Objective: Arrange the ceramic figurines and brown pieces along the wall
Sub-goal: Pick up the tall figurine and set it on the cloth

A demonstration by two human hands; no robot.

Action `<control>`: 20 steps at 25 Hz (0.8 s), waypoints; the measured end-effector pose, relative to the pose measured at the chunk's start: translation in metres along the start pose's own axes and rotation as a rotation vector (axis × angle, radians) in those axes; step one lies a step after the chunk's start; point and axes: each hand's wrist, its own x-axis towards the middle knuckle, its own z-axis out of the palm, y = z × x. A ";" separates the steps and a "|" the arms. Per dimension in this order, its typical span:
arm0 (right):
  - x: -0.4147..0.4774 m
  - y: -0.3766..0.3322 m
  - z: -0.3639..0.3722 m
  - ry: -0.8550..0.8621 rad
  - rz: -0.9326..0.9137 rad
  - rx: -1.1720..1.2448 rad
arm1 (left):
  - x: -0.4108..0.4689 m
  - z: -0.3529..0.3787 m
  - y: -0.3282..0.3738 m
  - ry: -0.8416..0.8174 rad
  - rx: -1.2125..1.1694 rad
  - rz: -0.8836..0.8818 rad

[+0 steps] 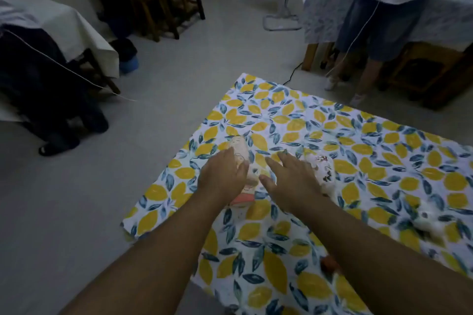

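1. Grey floor [158, 100] fills the head view, with a lemon-and-leaf printed cloth [332, 135] spread over the desk that carries the pieces. Cloth-draped furniture stands at the far left and far right, and a person's legs [368, 66] show at the upper right.
2. Both bare forearms reach forward over the cloth. The left hand [222, 174] lies on a pale figurine with pink trim [243, 153]; its fingers curl over the figurine's side, but whether they truly clamp it I cannot tell.
3. The right hand [291, 179] hovers flat, fingers apart and gripping nothing, just beside that figurine.
4. A white figurine with dark markings [323, 169] lies on the cloth, partly hidden behind the right hand.
5. Another white figurine [427, 217] lies well apart near the right edge, blurred.
6. A small brown piece [329, 263] peeks out beside the right forearm.
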 end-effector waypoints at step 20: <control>0.044 -0.008 0.026 0.316 0.187 1.145 | 0.071 0.003 -0.022 -0.273 -0.967 0.227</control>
